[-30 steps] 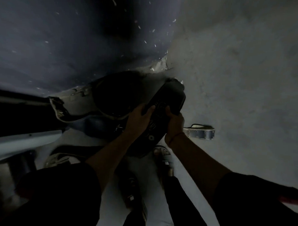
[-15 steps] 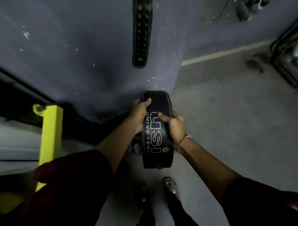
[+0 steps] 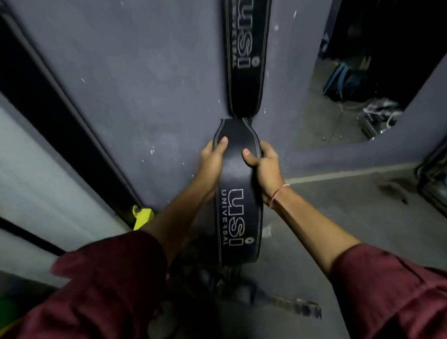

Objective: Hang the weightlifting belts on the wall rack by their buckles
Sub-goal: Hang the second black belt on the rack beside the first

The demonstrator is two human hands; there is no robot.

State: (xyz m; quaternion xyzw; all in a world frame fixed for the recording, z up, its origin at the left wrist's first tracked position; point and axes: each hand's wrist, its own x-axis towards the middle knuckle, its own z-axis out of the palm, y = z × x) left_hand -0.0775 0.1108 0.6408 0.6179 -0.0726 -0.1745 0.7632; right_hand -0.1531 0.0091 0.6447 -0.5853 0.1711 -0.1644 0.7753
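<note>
I hold a black leather weightlifting belt (image 3: pixel 236 185) with white "USI UNIVERSAL" lettering upright in front of the grey wall. My left hand (image 3: pixel 212 161) grips its left edge and my right hand (image 3: pixel 264 165) grips its right edge, thumbs on the front face. Its buckle is not visible; the lower end hangs in shadow. A second black belt (image 3: pixel 245 56) of the same make hangs flat on the wall right above, its lower end almost touching the top of the held one. The wall rack is out of frame above.
A dark vertical frame (image 3: pixel 67 108) and a yellow post (image 3: pixel 141 216) stand at the left. A mirror (image 3: pixel 360 80) on the wall at right reflects gym gear. Grey floor (image 3: pixel 355 212) spreads to the right, with a strap (image 3: pixel 296 307) lying near my feet.
I have raised the belt from floor level up along the wall, and my view has tilted upward. The hanging belt now fills the top of the frame just above the held one.
</note>
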